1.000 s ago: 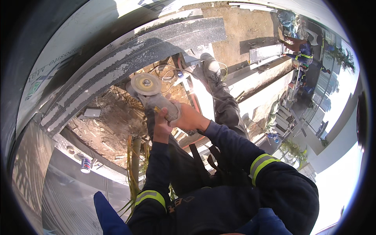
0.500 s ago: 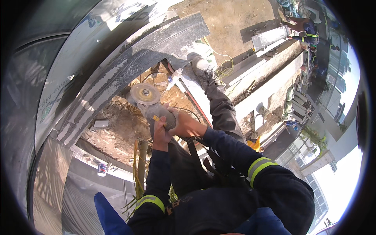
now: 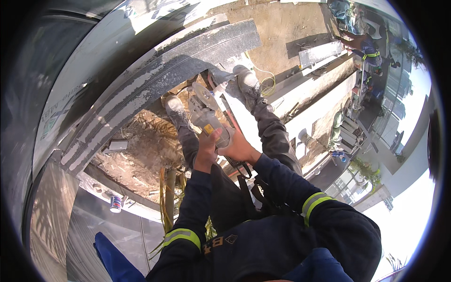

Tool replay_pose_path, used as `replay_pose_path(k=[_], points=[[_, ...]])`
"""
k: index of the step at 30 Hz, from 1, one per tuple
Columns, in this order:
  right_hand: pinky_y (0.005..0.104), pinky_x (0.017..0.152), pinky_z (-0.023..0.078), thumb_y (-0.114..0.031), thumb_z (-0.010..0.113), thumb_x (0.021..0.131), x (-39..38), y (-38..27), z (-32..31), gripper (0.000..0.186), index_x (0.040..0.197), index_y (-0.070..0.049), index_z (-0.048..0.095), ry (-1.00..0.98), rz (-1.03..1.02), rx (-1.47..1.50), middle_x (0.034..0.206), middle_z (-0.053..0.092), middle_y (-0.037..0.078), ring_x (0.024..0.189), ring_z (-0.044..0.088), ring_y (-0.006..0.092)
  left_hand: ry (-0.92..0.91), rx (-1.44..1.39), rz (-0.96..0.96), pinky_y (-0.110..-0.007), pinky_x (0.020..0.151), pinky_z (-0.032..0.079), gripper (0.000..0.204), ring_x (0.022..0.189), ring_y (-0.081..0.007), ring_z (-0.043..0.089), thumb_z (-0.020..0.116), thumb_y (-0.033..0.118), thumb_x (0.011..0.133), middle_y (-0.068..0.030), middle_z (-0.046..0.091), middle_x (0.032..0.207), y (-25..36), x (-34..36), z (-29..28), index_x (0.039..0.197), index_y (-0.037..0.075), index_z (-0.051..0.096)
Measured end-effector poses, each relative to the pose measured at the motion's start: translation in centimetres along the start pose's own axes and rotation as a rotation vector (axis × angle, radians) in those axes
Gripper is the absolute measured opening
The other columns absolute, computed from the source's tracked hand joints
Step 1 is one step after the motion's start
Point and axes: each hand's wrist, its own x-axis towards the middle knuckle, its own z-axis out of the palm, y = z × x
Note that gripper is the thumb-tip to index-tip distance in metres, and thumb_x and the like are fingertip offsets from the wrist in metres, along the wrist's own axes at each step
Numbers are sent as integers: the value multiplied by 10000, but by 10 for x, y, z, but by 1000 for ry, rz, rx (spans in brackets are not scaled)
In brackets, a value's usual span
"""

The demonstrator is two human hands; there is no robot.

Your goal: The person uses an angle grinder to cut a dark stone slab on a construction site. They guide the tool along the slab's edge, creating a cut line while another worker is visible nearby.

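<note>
My left hand (image 3: 206,148) and my right hand (image 3: 238,146) are both wrapped round the dusty grey body of an angle grinder (image 3: 209,123). Its pale round disc (image 3: 205,97) points away from me, tilted so that it shows as a narrow oval. Just right of the disc is a small white bottle (image 3: 221,88). Beyond the tool curves a dark grey stone slab (image 3: 183,58), patched with light dust. My two shoes, the left one (image 3: 174,107) and the right one (image 3: 248,81), stand on either side of the grinder.
Below the slab lies a dug-out patch of rubble and soil (image 3: 141,145). A thin yellow cable (image 3: 268,83) loops beside my right shoe. At the lower left stands a blue and white can (image 3: 115,204). Far right, a co-worker (image 3: 369,49) bends near a pale slab (image 3: 322,53).
Both hands have brought the grinder to the right and turned it, so its disc went from nearly face-on to edge-tilted. My left shoe, hidden behind the tool before, now shows.
</note>
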Motion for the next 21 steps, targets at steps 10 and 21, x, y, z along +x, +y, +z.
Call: replay_pose_path(k=[10, 21], points=[[431, 1033, 516, -335, 859, 685, 4, -43, 15, 886, 1388, 91, 531, 121, -53, -449, 1265, 656, 317, 1205, 650, 423, 49, 210, 215, -309, 892, 546, 411, 993, -145, 675, 746, 238, 972, -54, 699, 1126, 35, -9, 17, 1278, -15, 636], [365, 881, 553, -226, 818, 711, 30, -38, 6, 625, 1229, 80, 648, -40, -92, -145, 1065, 724, 191, 951, 700, 251, 75, -214, 241, -363, 969, 556, 628, 1154, -212, 675, 431, 517, 1112, -123, 668, 1299, 12, -2, 7, 1407, -27, 535]])
